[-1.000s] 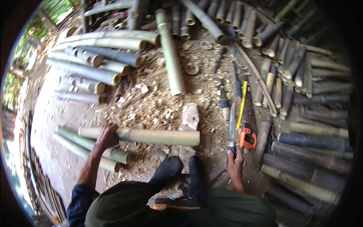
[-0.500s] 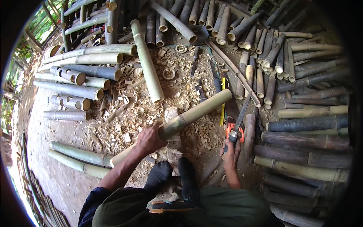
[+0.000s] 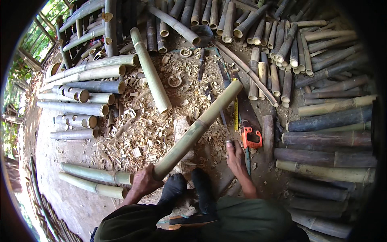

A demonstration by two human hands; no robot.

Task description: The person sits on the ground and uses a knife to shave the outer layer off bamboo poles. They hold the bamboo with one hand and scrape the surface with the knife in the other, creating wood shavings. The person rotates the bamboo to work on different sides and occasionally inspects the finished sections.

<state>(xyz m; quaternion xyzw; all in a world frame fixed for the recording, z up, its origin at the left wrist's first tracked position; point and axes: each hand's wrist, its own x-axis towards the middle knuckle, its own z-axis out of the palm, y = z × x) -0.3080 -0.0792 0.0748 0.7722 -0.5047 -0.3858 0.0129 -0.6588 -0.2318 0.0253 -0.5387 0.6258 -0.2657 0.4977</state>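
Chip-strewn floor (image 3: 155, 137) is edging the bamboo pole (image 3: 198, 130) my left fingers (image 3: 147, 170) are gripping; right fingers (image 3: 231, 149), sitting apart, I can't judge

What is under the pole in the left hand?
A pale block juts past the far edge of the pole, with wood chips around it. How far it runs beneath the pole is covered.

bamboo pole (image 3: 197, 129) | green, jointed | held aslant | far end to right

Two hands (image 3: 144, 180), one held bamboo tube (image 3: 196, 130); one orange-handled saw (image 3: 252, 138), two rings (image 3: 175, 86), two socks (image 3: 173, 188)
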